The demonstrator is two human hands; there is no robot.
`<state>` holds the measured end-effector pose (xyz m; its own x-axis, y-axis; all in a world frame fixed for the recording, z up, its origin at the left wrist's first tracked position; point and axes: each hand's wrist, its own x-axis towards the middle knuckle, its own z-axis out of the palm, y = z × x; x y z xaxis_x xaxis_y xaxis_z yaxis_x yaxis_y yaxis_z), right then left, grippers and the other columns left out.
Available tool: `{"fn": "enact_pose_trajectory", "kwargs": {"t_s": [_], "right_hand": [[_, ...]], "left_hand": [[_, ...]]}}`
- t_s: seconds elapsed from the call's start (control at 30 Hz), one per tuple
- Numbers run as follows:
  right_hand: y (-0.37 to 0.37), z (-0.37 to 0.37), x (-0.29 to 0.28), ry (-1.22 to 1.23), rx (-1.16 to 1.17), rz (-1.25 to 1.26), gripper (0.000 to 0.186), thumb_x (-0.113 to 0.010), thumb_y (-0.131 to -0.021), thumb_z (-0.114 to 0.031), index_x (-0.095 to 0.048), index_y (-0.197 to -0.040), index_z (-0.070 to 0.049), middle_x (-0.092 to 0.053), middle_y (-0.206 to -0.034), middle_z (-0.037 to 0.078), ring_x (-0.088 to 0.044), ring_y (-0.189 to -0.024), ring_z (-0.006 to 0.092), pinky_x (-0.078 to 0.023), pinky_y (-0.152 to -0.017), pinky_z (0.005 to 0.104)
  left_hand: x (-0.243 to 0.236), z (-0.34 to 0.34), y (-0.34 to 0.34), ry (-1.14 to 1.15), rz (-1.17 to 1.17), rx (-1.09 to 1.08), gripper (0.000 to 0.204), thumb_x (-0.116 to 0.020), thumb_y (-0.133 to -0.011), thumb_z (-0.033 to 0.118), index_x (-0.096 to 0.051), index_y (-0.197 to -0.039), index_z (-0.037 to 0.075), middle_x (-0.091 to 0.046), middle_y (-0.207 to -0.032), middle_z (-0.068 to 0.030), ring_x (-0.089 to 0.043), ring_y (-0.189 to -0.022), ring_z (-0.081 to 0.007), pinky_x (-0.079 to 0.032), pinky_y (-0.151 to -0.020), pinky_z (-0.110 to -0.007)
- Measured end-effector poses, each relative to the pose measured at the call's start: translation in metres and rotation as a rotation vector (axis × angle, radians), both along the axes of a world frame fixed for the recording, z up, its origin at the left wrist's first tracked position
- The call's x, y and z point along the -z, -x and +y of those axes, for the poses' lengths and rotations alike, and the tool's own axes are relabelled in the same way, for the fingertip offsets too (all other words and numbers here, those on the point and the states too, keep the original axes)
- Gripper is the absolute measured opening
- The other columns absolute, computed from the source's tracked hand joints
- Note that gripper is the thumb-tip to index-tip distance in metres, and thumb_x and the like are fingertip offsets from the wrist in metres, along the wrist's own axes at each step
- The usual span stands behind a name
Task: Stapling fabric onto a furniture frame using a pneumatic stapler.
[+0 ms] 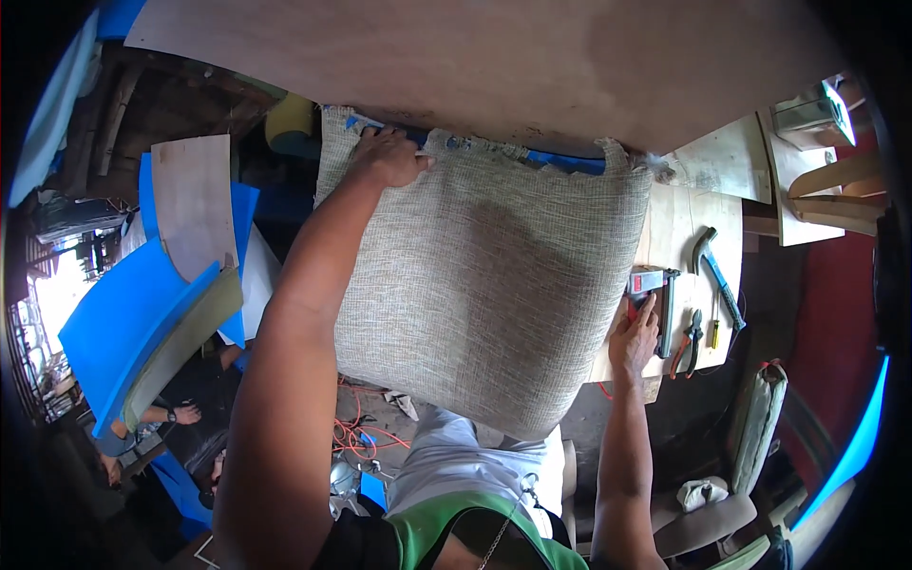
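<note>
Nearest the lens sits a green-and-black shirt (415,540), and just beyond it, front and centre, a broad slab covered in grey-beige woven fabric (465,285)! Up at the slab's far edge, toward its left corner, the left hand (388,157) is half closed, fingers bent over the frayed cloth; how tightly it grips, I cannot tell. Over by the slab's right side, the right hand (635,339) lies on a grey-and-red hand tool (648,281), perhaps a staple gun, fingers loosely bent; whether they wrap it fully, the view doesn't show. Under that tool, a pale plywood board (698,214). Further right of the slab: a blue-handled hammer (725,285), a yellow-handled screwdriver (715,332) and red-and-black-handled pliers (695,329). So the step in hand looks like holding the cloth's edge while taking up the tool. Next move, by my reading, calls for a firm tool grip and cloth held snug.
</note>
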<state>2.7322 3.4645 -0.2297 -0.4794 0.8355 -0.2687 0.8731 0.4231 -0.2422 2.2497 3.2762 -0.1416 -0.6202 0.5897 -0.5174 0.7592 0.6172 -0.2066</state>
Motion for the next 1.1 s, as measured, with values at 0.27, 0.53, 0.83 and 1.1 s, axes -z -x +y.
{"fn": "enact_pose_trajectory", "kwargs": {"t_s": [0.27, 0.53, 0.83, 1.1], "right_hand": [[-0.063, 0.051, -0.008, -0.017, 0.215, 0.673, 0.045, -0.062, -0.092, 0.0, -0.054, -0.137, -0.002, -0.065, -0.112, 0.017, -0.064, -0.103, 0.0292, -0.053, -0.086, 0.0383], [0.1, -0.089, -0.16, 0.101, -0.127, 0.937, 0.04, -0.058, -0.085, 0.009, -0.06, -0.124, 0.003, -0.067, -0.112, 0.018, -0.066, -0.102, 0.0283, -0.051, -0.092, 0.0366], [0.235, -0.152, -0.097, 0.651, -0.109, 0.97, 0.026, -0.062, -0.095, -0.005, -0.06, -0.121, -0.003, -0.062, -0.099, 0.012, -0.065, -0.086, 0.022, -0.052, -0.077, 0.0308], [0.286, -0.127, -0.075, 0.439, -0.213, 0.781, 0.029, -0.063, -0.092, -0.011, -0.062, -0.118, 0.0, -0.068, -0.105, 0.017, -0.067, -0.091, 0.0323, -0.054, -0.082, 0.0398]], "left_hand": [[-0.04, 0.053, 0.013, 0.155, 0.003, 0.074, 0.068, -0.074, -0.078, 0.057, -0.066, -0.127, 0.01, -0.062, -0.134, -0.0162, -0.056, -0.127, -0.0338, -0.041, -0.11, -0.043], [-0.042, 0.021, 0.025, -0.007, -0.144, 0.045, 0.061, -0.079, -0.076, 0.043, -0.067, -0.12, 0.004, -0.065, -0.127, -0.0178, -0.063, -0.117, -0.0331, -0.05, -0.099, -0.044], [-0.03, -0.017, 0.026, -0.606, -0.445, -0.128, 0.031, -0.066, -0.086, 0.013, -0.061, -0.115, 0.005, -0.072, -0.11, -0.0123, -0.066, -0.11, -0.0331, -0.051, -0.092, -0.043], [-0.031, -0.016, 0.013, -0.419, 0.01, 0.154, 0.027, -0.059, -0.091, 0.022, -0.069, -0.113, 0.009, -0.07, -0.11, -0.0142, -0.064, -0.11, -0.0318, -0.048, -0.094, -0.047]]}}
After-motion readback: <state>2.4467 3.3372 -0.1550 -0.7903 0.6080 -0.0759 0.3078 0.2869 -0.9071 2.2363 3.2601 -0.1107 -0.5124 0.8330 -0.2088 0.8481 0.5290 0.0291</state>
